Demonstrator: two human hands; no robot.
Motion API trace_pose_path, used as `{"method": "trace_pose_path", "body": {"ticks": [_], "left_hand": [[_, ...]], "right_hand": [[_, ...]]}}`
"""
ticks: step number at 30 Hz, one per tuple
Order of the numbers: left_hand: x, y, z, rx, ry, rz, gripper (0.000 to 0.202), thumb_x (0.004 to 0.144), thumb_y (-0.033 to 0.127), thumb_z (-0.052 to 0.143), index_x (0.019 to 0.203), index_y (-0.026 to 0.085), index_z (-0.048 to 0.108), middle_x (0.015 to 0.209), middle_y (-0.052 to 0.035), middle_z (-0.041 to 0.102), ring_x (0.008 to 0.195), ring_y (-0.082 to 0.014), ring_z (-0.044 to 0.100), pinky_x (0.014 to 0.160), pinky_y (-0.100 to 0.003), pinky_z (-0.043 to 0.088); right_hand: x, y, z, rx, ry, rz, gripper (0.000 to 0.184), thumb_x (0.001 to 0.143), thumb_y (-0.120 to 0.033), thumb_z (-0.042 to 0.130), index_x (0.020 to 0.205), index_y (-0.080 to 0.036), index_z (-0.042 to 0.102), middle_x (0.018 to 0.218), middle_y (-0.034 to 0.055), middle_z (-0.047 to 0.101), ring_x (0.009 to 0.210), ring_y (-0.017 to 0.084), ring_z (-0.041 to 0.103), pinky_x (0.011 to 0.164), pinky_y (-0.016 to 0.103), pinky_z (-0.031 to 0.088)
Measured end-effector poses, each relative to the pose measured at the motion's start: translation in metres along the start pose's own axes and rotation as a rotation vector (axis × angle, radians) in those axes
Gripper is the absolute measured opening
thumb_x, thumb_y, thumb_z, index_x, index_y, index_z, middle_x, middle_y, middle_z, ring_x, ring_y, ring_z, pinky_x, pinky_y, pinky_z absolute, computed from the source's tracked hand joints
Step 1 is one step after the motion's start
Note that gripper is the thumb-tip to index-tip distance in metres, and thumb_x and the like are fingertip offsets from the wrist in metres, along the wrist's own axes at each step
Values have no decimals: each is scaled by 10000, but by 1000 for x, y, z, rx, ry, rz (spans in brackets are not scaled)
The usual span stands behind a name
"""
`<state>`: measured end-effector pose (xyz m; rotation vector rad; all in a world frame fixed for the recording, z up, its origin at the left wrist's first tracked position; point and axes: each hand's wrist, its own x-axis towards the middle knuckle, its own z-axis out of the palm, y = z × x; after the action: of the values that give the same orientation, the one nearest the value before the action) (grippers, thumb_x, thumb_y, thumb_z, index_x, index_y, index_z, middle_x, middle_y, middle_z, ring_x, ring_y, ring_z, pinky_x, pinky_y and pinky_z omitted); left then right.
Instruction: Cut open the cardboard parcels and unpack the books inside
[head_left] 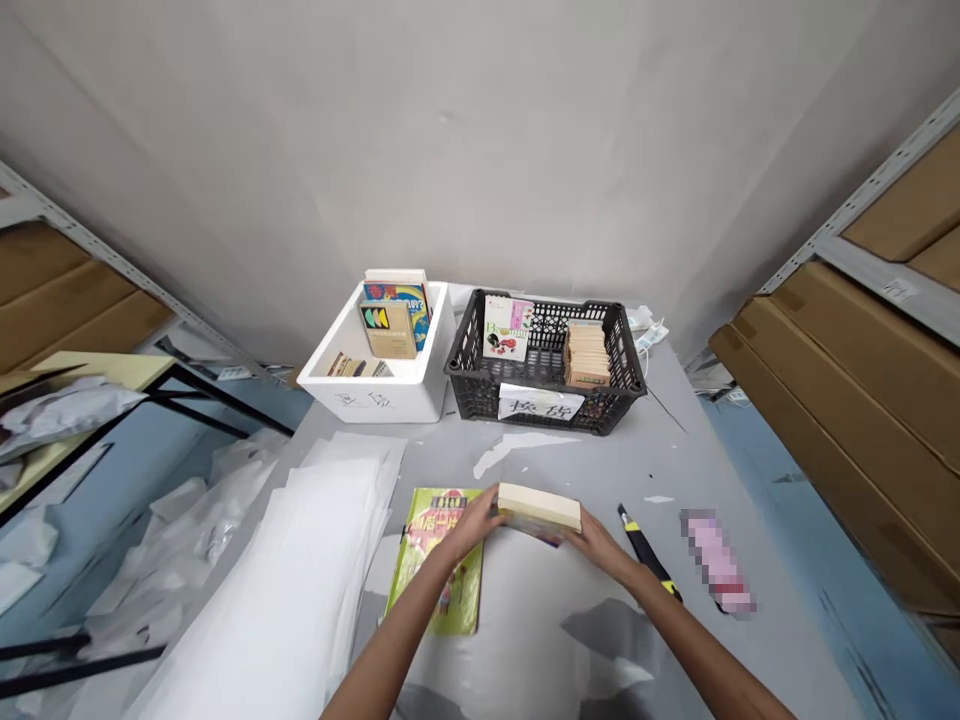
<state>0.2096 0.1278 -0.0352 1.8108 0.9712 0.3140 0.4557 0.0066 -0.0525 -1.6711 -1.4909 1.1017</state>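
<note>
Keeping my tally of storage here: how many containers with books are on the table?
2. A white foam box stands at the far end, and a black plastic crate sits just to its right; both hold books.

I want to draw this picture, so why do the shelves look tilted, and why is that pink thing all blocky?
In the head view, the metal shelves lean inward, likely from a wide lens; the pink object is pixelated, so it can't be identified; soft shadows lie on the grey table near the left hand and right hand gripping the book.
</note>
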Motion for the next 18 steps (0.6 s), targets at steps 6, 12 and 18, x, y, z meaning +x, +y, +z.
{"method": "trace_pose_path", "body": {"ticks": [6,12,18], "left_hand": [[2,24,-33,150,1,71,393,762,223,597,1154,227,561,1104,-44,664,984,-213,621,870,-342,500],[39,159,-153,83,139,340,422,790,352,607,1191,227,561,1151,-59,668,1047,-233,628,827,-389,559],[173,205,-239,136,358,460,440,772,254,621,1204,203,552,1205,-70,650,1111,-223,610,984,-404,472]], "right_hand": [[1,-44,-21,-71,55,-84,411,829,-344,543,1212,-194,558,1136,121,677,1039,279,633,886,393,508],[64,-178,-120,-107,211,-355,460,851,-399,557,1256,-181,536,1160,114,669,1007,263,642,863,390,519],[226,-227,-191,-57,262,-442,485,822,-340,601,1281,-211,512,1194,79,652,1079,237,609,932,417,479]]}}
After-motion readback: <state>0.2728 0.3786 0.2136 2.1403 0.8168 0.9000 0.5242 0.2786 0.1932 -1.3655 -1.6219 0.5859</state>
